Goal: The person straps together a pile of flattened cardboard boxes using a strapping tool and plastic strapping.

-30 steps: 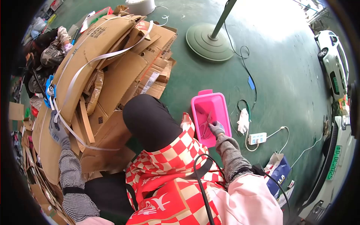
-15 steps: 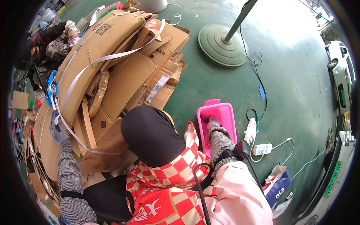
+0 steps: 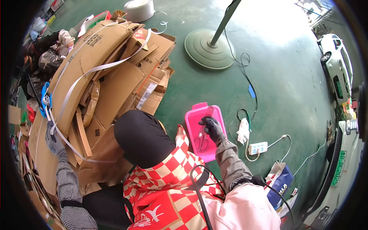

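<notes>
A bundle of folded cardboard (image 3: 115,92) leans at my left, with a white strap (image 3: 82,76) running over it to a blue strapping tool (image 3: 46,96). My left hand (image 3: 55,141), in a grey glove, is at the strap's lower end against the cardboard; its fingers are too unclear to read. Over the pink bin (image 3: 190,119), my right hand (image 3: 213,129), in a grey and black glove, is closed on a small reddish item with thin prongs (image 3: 209,111). Scissors (image 3: 201,142) lie inside the bin, below that hand.
A round green stand base (image 3: 209,50) with a pole and black cable is ahead. To the right are a power strip (image 3: 258,148), a blue bag (image 3: 280,184) and white cars. A co-worker's gloved hand (image 3: 66,38) shows at upper left, beyond the cardboard.
My right hand has risen from inside the pink bin and now holds the pronged item. The scissors have come into sight. The whole view has shifted slightly.
</notes>
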The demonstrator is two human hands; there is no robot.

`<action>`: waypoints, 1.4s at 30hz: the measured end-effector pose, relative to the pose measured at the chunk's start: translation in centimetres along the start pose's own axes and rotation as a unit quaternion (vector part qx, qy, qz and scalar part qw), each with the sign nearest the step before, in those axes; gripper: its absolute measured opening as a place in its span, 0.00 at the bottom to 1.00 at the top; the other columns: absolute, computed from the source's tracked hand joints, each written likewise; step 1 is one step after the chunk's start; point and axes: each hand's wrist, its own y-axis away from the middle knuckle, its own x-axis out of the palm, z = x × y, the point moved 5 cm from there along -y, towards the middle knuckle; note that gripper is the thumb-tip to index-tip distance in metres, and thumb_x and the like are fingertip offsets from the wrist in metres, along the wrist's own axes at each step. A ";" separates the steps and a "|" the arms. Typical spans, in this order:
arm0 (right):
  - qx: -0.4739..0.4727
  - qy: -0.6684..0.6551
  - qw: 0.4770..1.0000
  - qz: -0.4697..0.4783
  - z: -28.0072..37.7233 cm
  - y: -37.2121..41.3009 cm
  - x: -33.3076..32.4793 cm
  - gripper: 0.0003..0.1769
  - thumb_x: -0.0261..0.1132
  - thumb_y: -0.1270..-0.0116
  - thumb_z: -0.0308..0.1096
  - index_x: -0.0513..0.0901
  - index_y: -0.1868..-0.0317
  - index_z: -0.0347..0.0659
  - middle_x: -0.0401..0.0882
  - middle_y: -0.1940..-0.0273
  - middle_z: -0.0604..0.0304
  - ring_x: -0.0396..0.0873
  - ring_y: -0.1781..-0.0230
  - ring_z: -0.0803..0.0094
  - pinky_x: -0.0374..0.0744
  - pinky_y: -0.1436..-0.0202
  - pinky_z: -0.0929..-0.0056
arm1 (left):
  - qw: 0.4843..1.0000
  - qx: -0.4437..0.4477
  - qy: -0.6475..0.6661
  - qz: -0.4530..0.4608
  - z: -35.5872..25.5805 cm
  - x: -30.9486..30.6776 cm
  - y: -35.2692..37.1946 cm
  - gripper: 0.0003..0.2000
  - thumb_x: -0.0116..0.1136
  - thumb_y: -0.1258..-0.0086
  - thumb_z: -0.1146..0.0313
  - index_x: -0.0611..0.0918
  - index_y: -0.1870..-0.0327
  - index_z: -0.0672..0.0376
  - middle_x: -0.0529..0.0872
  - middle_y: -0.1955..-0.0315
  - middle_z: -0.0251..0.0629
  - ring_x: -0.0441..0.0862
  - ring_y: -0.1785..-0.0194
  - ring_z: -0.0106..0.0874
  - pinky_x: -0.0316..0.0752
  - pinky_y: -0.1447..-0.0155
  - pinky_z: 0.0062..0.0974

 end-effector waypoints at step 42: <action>0.315 0.620 0.711 -0.101 -22.0 -2.1 -2.6 0.33 0.62 0.51 0.60 0.81 0.52 0.42 0.80 0.53 0.49 0.77 0.49 0.53 0.75 0.47 0.59 | 0.999 -0.011 -0.035 0.009 -0.1 -0.5 0.2 0.15 0.49 0.32 0.66 0.77 0.46 0.57 0.79 0.48 0.38 0.73 0.45 0.37 0.64 0.39 0.31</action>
